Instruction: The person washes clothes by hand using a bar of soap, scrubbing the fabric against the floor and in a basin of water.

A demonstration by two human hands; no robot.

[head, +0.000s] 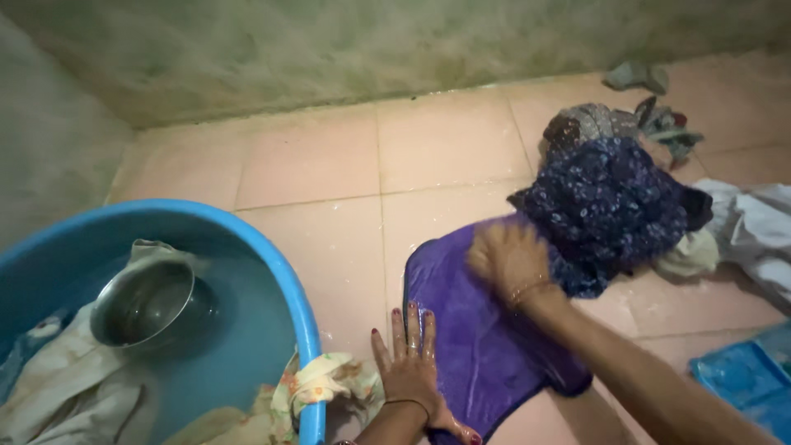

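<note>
1. Purple cloth (pixel 486 346) lies spread flat on the wet pink tiled floor (pixel 329 165), just to the right of the blue tub (pixel 306 330).
2. Left hand (pixel 409 363) is open and flat, fingers spread, palm pressing the edge of the cloth nearest the tub — it grips nothing.
3. Right hand (pixel 511 259) rests on the far end of the cloth; it is blurred, so I cannot tell whether it is closed on anything.
4. Just beyond the far end of the cloth sits a heap of clothes (pixel 610 206) — a dark blue patterned garment on top, touching the cloth.
5. Right of that heap lies a white garment (pixel 754 227).
6. Inside the tub there is water, pale laundry (pixel 66 387) and a steel pot (pixel 148 303) among it.
7. A floral rag (pixel 325 383) hangs over the tub's rim, beside the left hand.
8. A blue tray (pixel 750 383) lies at the right of the cloth, well apart from it.
</note>
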